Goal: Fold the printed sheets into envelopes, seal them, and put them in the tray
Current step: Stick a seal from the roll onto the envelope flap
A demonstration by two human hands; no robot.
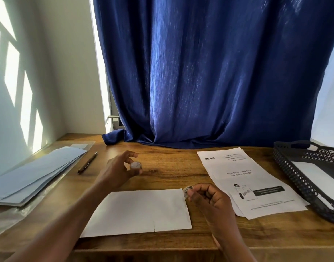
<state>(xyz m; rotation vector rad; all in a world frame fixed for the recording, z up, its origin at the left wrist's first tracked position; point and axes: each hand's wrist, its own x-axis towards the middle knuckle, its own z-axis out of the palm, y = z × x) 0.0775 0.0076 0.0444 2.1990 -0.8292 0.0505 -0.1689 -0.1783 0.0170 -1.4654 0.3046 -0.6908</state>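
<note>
A folded white sheet [141, 210] lies flat on the wooden desk in front of me. My left hand [117, 171] hovers beyond it and pinches a small round roll of stickers [136, 165]. My right hand [209, 197] pinches a round sticker [187, 191] at the folded sheet's upper right corner. To the right lies a stack of printed sheets [243, 182] with a logo and a drawing. A dark perforated tray [294, 176] stands at the far right with a white envelope [321, 176] in it.
A pile of pale blue envelopes [36, 173] on a clear plastic sleeve lies at the left, with a pen [87, 163] beside it. A blue curtain [209, 72] hangs down onto the desk's back edge. The desk's front edge [162, 250] runs below the folded sheet.
</note>
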